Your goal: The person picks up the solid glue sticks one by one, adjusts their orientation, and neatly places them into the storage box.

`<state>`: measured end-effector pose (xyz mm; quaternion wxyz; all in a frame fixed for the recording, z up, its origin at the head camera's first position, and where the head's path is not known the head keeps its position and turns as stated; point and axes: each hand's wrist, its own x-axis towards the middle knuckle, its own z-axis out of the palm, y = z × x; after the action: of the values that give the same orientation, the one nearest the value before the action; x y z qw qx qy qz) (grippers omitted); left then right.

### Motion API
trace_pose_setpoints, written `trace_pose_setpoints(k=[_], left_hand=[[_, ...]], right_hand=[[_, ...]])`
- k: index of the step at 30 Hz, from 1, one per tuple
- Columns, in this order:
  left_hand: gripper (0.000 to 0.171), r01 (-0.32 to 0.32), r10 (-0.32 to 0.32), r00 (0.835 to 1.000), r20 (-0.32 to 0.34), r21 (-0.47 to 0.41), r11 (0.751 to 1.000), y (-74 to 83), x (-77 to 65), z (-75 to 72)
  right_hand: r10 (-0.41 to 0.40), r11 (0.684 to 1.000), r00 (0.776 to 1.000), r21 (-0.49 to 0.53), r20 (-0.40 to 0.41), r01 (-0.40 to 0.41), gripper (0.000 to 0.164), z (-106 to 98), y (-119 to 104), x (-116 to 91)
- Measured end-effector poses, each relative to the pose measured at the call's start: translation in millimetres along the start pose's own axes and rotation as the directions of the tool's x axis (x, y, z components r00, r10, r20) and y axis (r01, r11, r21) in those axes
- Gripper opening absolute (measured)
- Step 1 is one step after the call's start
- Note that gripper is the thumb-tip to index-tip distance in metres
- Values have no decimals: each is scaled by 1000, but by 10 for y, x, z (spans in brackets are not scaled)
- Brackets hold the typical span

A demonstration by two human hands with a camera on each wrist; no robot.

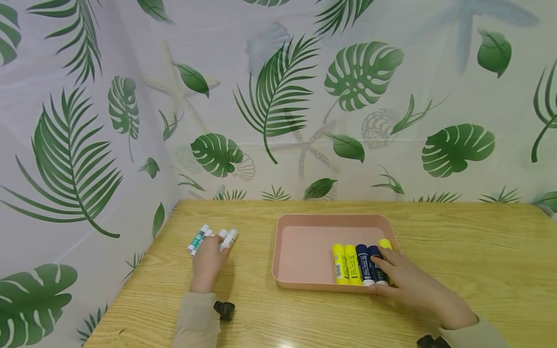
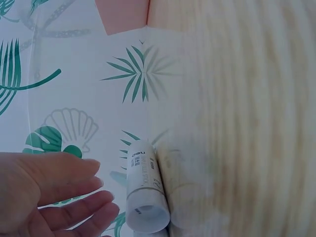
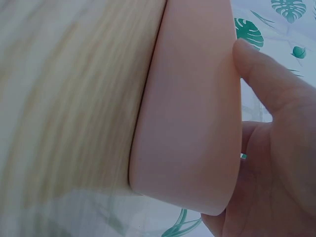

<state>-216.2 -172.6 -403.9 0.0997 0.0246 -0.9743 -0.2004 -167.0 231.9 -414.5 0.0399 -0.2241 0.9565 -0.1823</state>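
Several white and green glue sticks (image 1: 198, 239) lie side by side on the left of the table. My left hand (image 1: 208, 258) is over them, fingers loosely bent, beside a white glue stick (image 2: 146, 185) in the left wrist view. In the right part of a pink tray (image 1: 304, 251) lie two yellow glue sticks (image 1: 345, 263), two navy ones (image 1: 364, 263) and another yellow glue stick (image 1: 385, 243). My right hand (image 1: 406, 280) reaches over the tray's right end, its fingers lying over the rightmost sticks. The thumb touches the tray's rim in the right wrist view.
The wooden table (image 1: 261, 319) meets a leaf-printed cloth (image 1: 287, 169) at the back and on the left. Bare wood lies between the loose sticks and the tray. Black wrist devices (image 1: 224, 310) sit at both cuffs.
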Motion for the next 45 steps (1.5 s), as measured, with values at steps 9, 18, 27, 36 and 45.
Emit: trace_pose_setpoints(k=[9, 18, 27, 36, 45], left_hand=[[25, 13, -12, 1000, 28, -26, 1000, -19, 57, 21], [27, 72, -69, 996, 50, -48, 996, -30, 156, -10], [28, 104, -95, 990, 100, -93, 990, -14, 239, -39], [24, 111, -107, 990, 95, -33, 993, -11, 286, 43], [11, 126, -126, 987, 104, 3, 992, 2, 298, 87]], right_hand=[[18, 1000, 1000, 1, 8, -18, 80, -17, -20, -12], [16, 1000, 1000, 4, 2, -16, 83, 5, -37, 3], [29, 1000, 1000, 7, -4, -29, 84, 9, -49, 2], [45, 999, 999, 5, -3, -45, 83, 9, -60, -3], [37, 999, 999, -7, -10, -37, 81, -3, -41, -1]])
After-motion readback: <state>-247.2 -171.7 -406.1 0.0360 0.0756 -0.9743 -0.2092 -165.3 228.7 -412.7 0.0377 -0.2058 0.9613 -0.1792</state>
